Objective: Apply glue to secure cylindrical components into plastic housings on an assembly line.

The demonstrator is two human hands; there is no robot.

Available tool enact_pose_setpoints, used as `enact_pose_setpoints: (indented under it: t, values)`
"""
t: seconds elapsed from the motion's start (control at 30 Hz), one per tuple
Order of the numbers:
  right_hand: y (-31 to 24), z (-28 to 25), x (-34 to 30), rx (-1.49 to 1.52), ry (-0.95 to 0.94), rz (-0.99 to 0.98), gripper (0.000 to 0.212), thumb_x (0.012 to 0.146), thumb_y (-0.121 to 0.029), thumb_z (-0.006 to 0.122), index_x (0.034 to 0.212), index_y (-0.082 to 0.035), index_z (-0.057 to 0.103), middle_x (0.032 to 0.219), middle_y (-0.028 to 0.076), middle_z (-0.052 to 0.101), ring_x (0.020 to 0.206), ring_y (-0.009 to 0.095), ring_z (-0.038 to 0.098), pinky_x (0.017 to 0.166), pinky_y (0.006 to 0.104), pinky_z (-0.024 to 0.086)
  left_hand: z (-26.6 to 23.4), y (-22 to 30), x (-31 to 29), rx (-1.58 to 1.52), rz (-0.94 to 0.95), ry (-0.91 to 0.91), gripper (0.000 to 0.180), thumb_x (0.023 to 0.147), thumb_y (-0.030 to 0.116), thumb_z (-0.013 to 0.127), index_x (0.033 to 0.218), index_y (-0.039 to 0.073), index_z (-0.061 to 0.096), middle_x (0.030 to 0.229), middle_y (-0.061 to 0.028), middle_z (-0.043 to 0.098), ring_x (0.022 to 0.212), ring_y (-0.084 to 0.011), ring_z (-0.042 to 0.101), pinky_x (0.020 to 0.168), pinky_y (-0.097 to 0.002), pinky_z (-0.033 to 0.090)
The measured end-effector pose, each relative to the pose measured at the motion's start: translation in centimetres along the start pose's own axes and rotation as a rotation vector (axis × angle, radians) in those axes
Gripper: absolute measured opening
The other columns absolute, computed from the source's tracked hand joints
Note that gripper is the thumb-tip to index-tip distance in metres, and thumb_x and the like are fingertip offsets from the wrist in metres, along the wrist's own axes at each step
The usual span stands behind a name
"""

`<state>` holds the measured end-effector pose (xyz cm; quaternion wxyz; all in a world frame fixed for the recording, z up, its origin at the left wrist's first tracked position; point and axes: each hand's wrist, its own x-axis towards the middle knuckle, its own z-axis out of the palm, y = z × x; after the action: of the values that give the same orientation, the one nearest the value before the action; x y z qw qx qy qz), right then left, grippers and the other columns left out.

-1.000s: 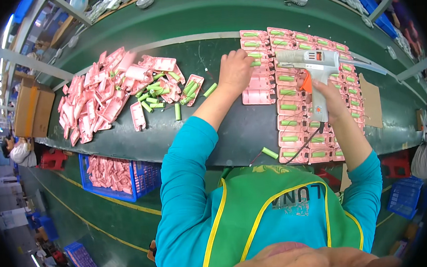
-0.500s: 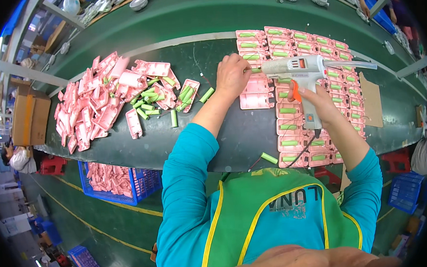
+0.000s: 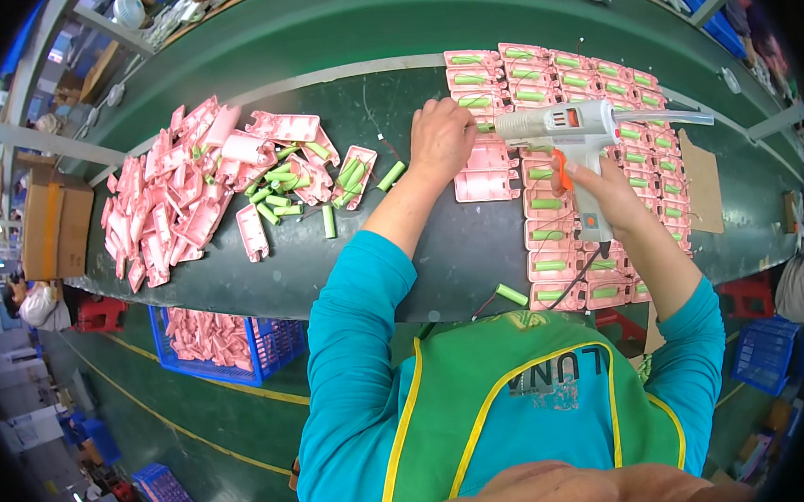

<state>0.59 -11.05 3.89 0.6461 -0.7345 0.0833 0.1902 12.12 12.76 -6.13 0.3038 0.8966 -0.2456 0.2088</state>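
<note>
A white glue gun (image 3: 580,153) with an orange trigger is gripped in my right hand (image 3: 606,192), its nozzle pointing left and a clear glue stick jutting from its back. My left hand (image 3: 444,140) has its fingers curled down at a pink plastic shell, pinching a green battery (image 3: 485,127) whose end shows beside the nozzle. The fingertips are partly hidden. Just below lie pink half shells without batteries (image 3: 487,186). Rows of pink shells holding green batteries (image 3: 546,235) spread under and right of the gun.
Left on the bench lies a heap of pink shells (image 3: 164,206) with loose green batteries (image 3: 281,201) beside it. One wired battery (image 3: 512,295) rests at the near edge. A blue crate (image 3: 283,343) of pink parts stands below. The gun's black cord (image 3: 574,282) crosses the shells.
The whole view has shifted slightly. Both hands keep nearly the same place, left at the shell and right around the glue gun, with the nozzle still beside the left fingers.
</note>
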Motion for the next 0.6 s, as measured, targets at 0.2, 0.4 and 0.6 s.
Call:
enact_pose_setpoints:
  t: [0.2,0.4,0.6]
  values:
    - [1.0,-0.5,0.0,-0.016,-0.022,-0.041,0.038,0.092,-0.033,0.060,0.115,-0.002,0.059,0.093,0.005,0.065,0.083,0.013,0.058,0.073,0.0292,0.046,-2.5,1.1,-1.1,-0.045,0.025,0.094,0.005,0.075,0.011,0.070,0.077,0.010,0.066,0.083,-0.0045,0.062,0.085,-0.0273,0.059,0.076,-0.0407,0.045]
    - [0.0,-0.8,-1.0,0.111,-0.034,-0.070,0.043,0.091,-0.036,0.061,0.119,-0.004,0.058,0.102,0.005,0.067,0.086,0.012,0.059,0.074,0.0276,0.048,-8.2,7.3,-8.9,-0.323,0.487,-0.595,0.021,0.075,0.026,0.074,0.090,0.016,0.064,0.096,-0.0012,0.061,0.094,-0.0226,0.057,0.080,-0.0394,0.041]
    - [-0.4,1.2,-1.8,0.086,-0.151,-0.004,0.050,0.090,-0.038,0.062,0.126,-0.005,0.055,0.108,0.005,0.066,0.095,0.011,0.060,0.073,0.0273,0.049,-7.3,9.7,-13.0,-0.135,0.628,-0.641,0.020,0.078,0.017,0.063,0.097,0.012,0.062,0.092,-0.0036,0.057,0.091,-0.0206,0.055,0.078,-0.0366,0.040]
